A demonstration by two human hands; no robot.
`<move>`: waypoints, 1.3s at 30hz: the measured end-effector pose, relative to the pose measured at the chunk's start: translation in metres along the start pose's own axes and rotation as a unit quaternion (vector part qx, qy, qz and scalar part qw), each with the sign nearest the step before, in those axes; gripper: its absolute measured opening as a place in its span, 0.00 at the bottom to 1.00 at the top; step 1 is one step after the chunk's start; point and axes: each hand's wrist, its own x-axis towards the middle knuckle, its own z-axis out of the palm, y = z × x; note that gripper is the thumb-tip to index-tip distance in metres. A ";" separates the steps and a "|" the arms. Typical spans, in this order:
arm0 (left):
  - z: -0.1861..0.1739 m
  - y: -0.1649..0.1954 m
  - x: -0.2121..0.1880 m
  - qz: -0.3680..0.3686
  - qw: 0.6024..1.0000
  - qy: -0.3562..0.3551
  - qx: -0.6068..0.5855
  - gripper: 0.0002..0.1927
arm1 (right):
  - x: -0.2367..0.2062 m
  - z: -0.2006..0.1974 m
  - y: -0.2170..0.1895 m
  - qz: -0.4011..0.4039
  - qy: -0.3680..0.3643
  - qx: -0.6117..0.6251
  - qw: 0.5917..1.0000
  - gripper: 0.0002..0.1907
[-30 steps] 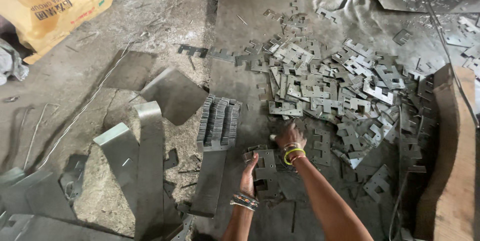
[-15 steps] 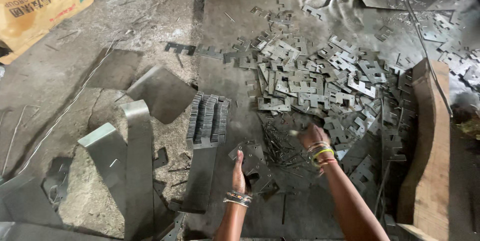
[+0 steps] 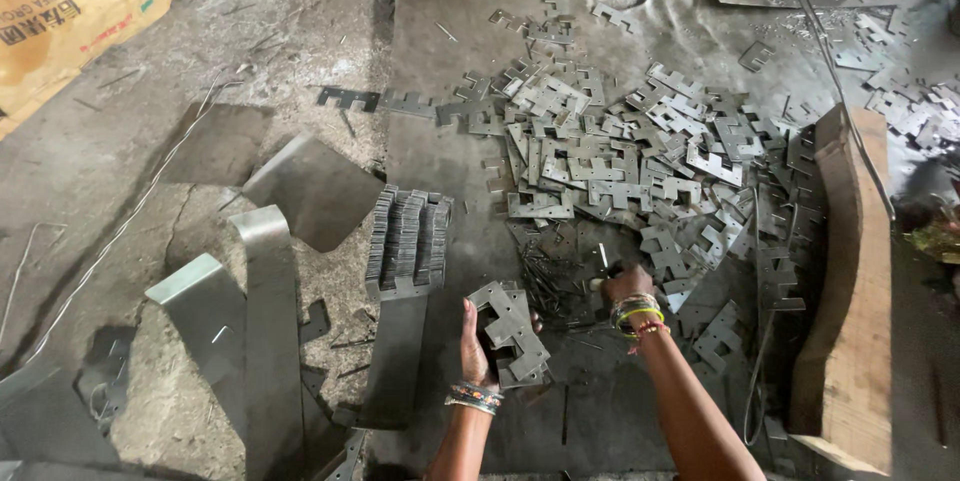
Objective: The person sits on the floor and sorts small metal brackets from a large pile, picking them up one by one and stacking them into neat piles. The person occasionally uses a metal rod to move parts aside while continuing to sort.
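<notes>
My left hand (image 3: 474, 343) holds a small stack of notched grey metal plates (image 3: 512, 331) upright on the dark floor mat (image 3: 450, 61). My right hand (image 3: 622, 284) is down at the near edge of a big loose pile of the same stamped plates (image 3: 620, 151), fingers closed around something thin; what it grips is too small to tell. Thin metal slivers (image 3: 548, 281) lie between the two hands. A neat row of stacked plates (image 3: 408, 238) stands on a metal strip just left of my left hand.
Bent sheet-metal strips (image 3: 262, 311) lie at the left. A wooden block (image 3: 848, 291) stands along the right with a cable (image 3: 850, 121) over it. A tan sack (image 3: 70, 11) sits at the far left corner. More plates (image 3: 905, 106) are scattered at the far right.
My left hand has picked up a stack of plates and stood it up. My right hand has shifted right and nearer, to the pile's near edge.
</notes>
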 end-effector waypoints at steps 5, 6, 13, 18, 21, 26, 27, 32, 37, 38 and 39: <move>-0.009 -0.001 0.005 -0.050 0.972 0.146 0.178 0.46 | -0.005 -0.010 0.017 -0.193 -0.198 0.221 0.935 0.38; -0.011 -0.001 0.005 -0.112 0.974 0.155 0.125 0.47 | -0.003 -0.016 0.020 -0.198 -0.181 0.203 0.942 0.38; -0.014 -0.002 0.003 -0.035 0.947 0.150 0.283 0.51 | 0.048 -0.062 0.051 0.038 0.092 -0.162 0.982 0.36; -0.014 -0.005 0.007 0.051 0.956 0.107 0.267 0.43 | 0.065 -0.068 0.067 -0.010 0.109 -0.141 0.984 0.24; -0.017 -0.006 0.011 0.088 0.914 0.130 0.374 0.39 | 0.044 -0.055 0.054 -0.064 0.083 -0.090 0.990 0.16; -0.026 -0.004 0.010 0.105 0.945 0.136 0.280 0.37 | -0.041 -0.022 0.019 -0.480 0.131 -0.072 0.865 0.11; -0.028 -0.003 0.010 0.079 0.942 0.158 0.284 0.37 | -0.050 -0.018 0.013 -0.601 0.178 -0.051 0.778 0.13; -0.038 0.002 0.006 0.122 0.916 0.059 0.378 0.39 | -0.006 -0.030 0.008 -0.261 0.115 -0.202 0.937 0.24; -0.034 0.000 0.001 -0.041 0.950 0.110 0.290 0.35 | 0.066 -0.056 0.031 0.110 0.128 -0.176 0.970 0.31; -0.030 -0.001 -0.001 -0.064 0.949 0.091 0.296 0.32 | 0.070 -0.060 0.032 0.124 0.103 -0.109 0.981 0.31; -0.025 0.000 -0.003 -0.090 0.948 0.078 0.294 0.30 | 0.071 -0.062 0.035 0.136 0.090 -0.055 0.985 0.31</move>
